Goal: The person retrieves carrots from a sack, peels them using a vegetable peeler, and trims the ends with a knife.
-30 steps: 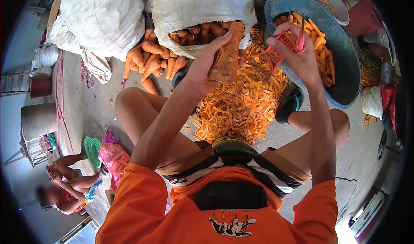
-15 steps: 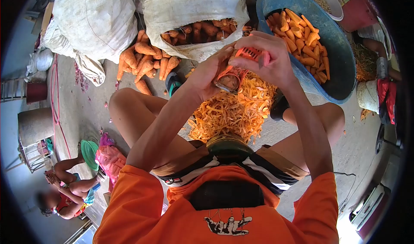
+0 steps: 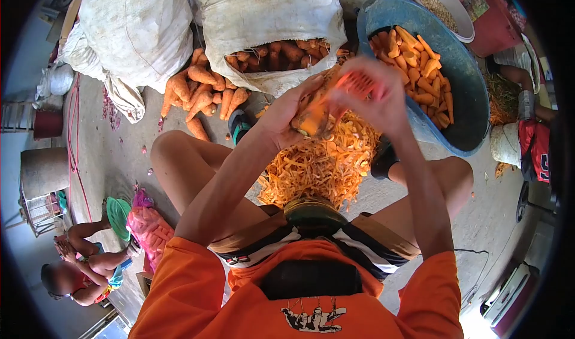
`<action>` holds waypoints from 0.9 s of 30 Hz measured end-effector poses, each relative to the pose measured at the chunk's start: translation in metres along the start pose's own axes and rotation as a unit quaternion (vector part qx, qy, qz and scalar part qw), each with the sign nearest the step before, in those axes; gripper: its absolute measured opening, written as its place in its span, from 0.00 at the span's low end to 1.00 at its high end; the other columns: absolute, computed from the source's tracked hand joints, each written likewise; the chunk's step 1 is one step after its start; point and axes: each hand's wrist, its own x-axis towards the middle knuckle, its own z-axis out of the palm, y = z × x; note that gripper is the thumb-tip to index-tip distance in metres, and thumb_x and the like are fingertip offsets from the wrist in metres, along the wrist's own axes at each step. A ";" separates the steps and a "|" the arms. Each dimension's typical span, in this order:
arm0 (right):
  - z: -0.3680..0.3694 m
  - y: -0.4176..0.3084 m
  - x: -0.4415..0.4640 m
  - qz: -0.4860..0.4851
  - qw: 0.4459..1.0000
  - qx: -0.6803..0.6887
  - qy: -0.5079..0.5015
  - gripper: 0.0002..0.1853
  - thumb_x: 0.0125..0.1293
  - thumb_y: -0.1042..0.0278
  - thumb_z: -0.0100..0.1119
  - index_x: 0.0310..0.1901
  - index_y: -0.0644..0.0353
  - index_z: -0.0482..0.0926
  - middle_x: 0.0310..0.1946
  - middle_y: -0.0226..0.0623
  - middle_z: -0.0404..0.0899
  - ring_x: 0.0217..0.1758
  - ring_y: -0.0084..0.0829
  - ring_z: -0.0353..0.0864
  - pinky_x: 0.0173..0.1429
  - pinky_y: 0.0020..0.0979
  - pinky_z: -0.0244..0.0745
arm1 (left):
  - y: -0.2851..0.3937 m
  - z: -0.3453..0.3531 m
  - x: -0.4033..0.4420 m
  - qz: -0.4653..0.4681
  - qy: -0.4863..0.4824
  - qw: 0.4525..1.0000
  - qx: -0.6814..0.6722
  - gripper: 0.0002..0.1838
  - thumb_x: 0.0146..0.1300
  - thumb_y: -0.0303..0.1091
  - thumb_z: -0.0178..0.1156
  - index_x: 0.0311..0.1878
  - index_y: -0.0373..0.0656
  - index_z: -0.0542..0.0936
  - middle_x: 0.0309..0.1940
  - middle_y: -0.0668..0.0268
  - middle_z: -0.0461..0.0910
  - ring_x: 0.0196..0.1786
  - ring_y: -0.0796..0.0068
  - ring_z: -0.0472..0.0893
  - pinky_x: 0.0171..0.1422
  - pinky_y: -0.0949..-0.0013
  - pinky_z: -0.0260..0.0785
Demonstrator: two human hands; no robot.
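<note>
My left hand (image 3: 284, 115) is closed around a carrot (image 3: 312, 121) with a partly peeled, bright orange end, held over the floor between my knees. My right hand (image 3: 383, 93), blurred by motion, grips a red-orange slotted peeler (image 3: 359, 86) right beside the carrot. Underneath both hands lies a heap of carrot peelings (image 3: 317, 168). Peeled carrots (image 3: 428, 69) fill part of a blue tub (image 3: 470, 108) to the right. Unpeeled carrots (image 3: 200, 90) are piled on the floor at the left, next to the mouth of a white sack (image 3: 269, 15) holding more of them.
Another full white sack (image 3: 135, 27) stands at the upper left. A pale basin (image 3: 464, 30) is behind the tub. At the lower left sit a person (image 3: 99, 267), a green basket (image 3: 118, 218) and a pink bag (image 3: 153, 234). Another person's arm (image 3: 518, 72) shows at the right.
The peeler has swept over the carrot, now a blur, and a bright peeled patch faces me where brown skin showed before. The view has shifted slightly.
</note>
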 end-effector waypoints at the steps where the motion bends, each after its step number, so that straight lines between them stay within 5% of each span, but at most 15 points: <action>1: 0.000 0.001 0.002 -0.002 1.000 0.000 0.001 0.12 0.66 0.66 0.78 0.38 0.62 0.83 0.32 0.32 0.87 0.36 0.17 0.86 0.40 0.23 0.78 | 0.001 0.009 -0.001 0.022 0.020 1.000 -0.003 0.27 0.80 0.49 0.56 0.74 0.47 0.70 0.48 0.68 0.83 0.44 0.77 0.85 0.42 0.70 0.83; 4: -0.009 0.014 -0.001 -0.083 0.993 -0.080 -0.016 0.10 0.67 0.71 0.75 0.45 0.64 0.83 0.37 0.30 0.86 0.39 0.18 0.84 0.43 0.24 0.79 | -0.008 -0.007 -0.006 -0.006 -0.003 0.999 0.034 0.28 0.79 0.48 0.58 0.75 0.47 0.69 0.50 0.67 0.83 0.44 0.77 0.84 0.41 0.69 0.83; 6: -0.037 0.042 0.003 0.185 0.977 -0.004 0.105 0.18 0.57 0.62 0.84 0.42 0.61 0.85 0.36 0.35 0.89 0.39 0.22 0.88 0.44 0.27 0.80 | -0.007 -0.011 -0.009 -0.028 -0.022 0.998 0.047 0.28 0.79 0.45 0.57 0.76 0.47 0.68 0.52 0.66 0.82 0.46 0.76 0.84 0.47 0.69 0.83; 10: -0.035 0.033 0.002 0.204 0.972 0.038 0.110 0.19 0.56 0.60 0.84 0.43 0.60 0.86 0.38 0.38 0.90 0.41 0.24 0.89 0.45 0.28 0.82 | -0.008 -0.016 0.000 0.032 0.004 0.998 0.054 0.27 0.81 0.41 0.52 0.78 0.47 0.66 0.53 0.64 0.82 0.48 0.75 0.84 0.55 0.68 0.81; 12: -0.003 -0.006 -0.002 -0.037 0.996 -0.082 -0.005 0.16 0.63 0.59 0.80 0.42 0.60 0.86 0.33 0.38 0.88 0.37 0.23 0.89 0.43 0.26 0.81 | -0.007 -0.012 0.003 0.042 0.013 0.997 0.057 0.26 0.82 0.41 0.51 0.79 0.47 0.66 0.53 0.64 0.82 0.49 0.74 0.84 0.56 0.68 0.80; 16: -0.010 0.027 -0.008 -0.095 0.990 -0.105 -0.020 0.16 0.63 0.59 0.80 0.42 0.60 0.85 0.32 0.37 0.87 0.35 0.22 0.87 0.42 0.26 0.80 | -0.008 -0.010 -0.005 0.038 0.030 0.996 0.078 0.25 0.82 0.40 0.51 0.78 0.45 0.67 0.57 0.62 0.82 0.53 0.70 0.85 0.57 0.66 0.81; 18: -0.035 0.048 -0.005 0.190 0.973 -0.115 0.061 0.19 0.56 0.59 0.84 0.42 0.59 0.86 0.34 0.36 0.88 0.36 0.29 0.88 0.44 0.30 0.81 | -0.009 -0.015 -0.003 0.048 0.013 0.996 0.076 0.25 0.81 0.41 0.53 0.76 0.43 0.69 0.60 0.61 0.82 0.56 0.67 0.85 0.59 0.65 0.82; 22: -0.029 0.037 -0.008 0.190 0.972 -0.090 0.102 0.19 0.56 0.58 0.84 0.42 0.59 0.86 0.35 0.37 0.88 0.34 0.29 0.86 0.41 0.31 0.80 | -0.006 -0.025 0.001 0.029 0.007 0.998 0.050 0.25 0.81 0.42 0.54 0.75 0.43 0.70 0.57 0.62 0.82 0.54 0.67 0.86 0.55 0.64 0.83; 24: 0.001 -0.002 -0.008 -0.045 0.998 -0.054 0.000 0.16 0.63 0.58 0.80 0.42 0.59 0.86 0.31 0.36 0.87 0.30 0.21 0.83 0.36 0.26 0.78 | -0.004 -0.021 0.002 0.034 -0.010 0.998 0.048 0.25 0.81 0.42 0.54 0.75 0.43 0.69 0.56 0.62 0.82 0.53 0.68 0.86 0.54 0.64 0.83; 27: 0.000 0.010 -0.009 -0.050 0.993 -0.102 0.018 0.15 0.63 0.58 0.80 0.42 0.59 0.86 0.31 0.36 0.87 0.31 0.20 0.84 0.36 0.26 0.78 | -0.007 -0.013 -0.008 -0.006 -0.054 0.999 0.000 0.27 0.81 0.42 0.55 0.77 0.43 0.67 0.54 0.64 0.82 0.51 0.68 0.86 0.54 0.64 0.83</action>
